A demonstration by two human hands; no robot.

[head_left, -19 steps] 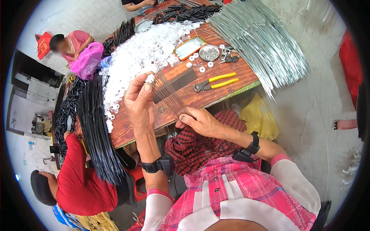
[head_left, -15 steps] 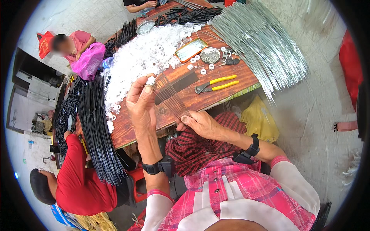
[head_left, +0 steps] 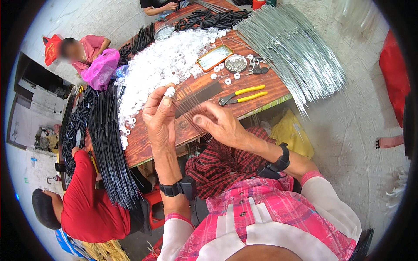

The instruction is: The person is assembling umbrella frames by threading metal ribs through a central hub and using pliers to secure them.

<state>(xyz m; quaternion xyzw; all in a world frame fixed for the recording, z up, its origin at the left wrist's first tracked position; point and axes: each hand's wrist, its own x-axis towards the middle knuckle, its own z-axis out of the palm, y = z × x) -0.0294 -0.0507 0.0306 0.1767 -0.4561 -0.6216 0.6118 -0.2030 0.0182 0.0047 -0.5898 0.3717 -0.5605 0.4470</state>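
Observation:
My left hand (head_left: pixel 160 117) is raised over the table's near edge, a small white plastic piece (head_left: pixel 170 91) pinched between thumb and fingertips. Several thin dark rods (head_left: pixel 186 99) fan out beside that piece, slanting down toward my right hand (head_left: pixel 224 127). The thumb and fingers of the right hand close around the rods partway along, and the rods' lower ends poke out beneath it. Whether the rod tips sit inside the white piece is too small to tell. A flat dark bar (head_left: pixel 204 96) lies on the table just behind the rods.
White plastic rings (head_left: pixel 152 65) heap across the wooden table (head_left: pixel 244 111). Yellow-handled pliers (head_left: pixel 244 95), an orange-rimmed tray (head_left: pixel 215 57) and a round tin (head_left: pixel 236 63) lie right. Silvery rods (head_left: pixel 296 56) overhang the right edge, black rods (head_left: pixel 109 148) the left. A red-sleeved person (head_left: pixel 87 200) works at left.
My right hand has slid up along the rods, nearer my left hand, and the rods' lower ends now show below it. The left hand keeps its pinch on the white piece.

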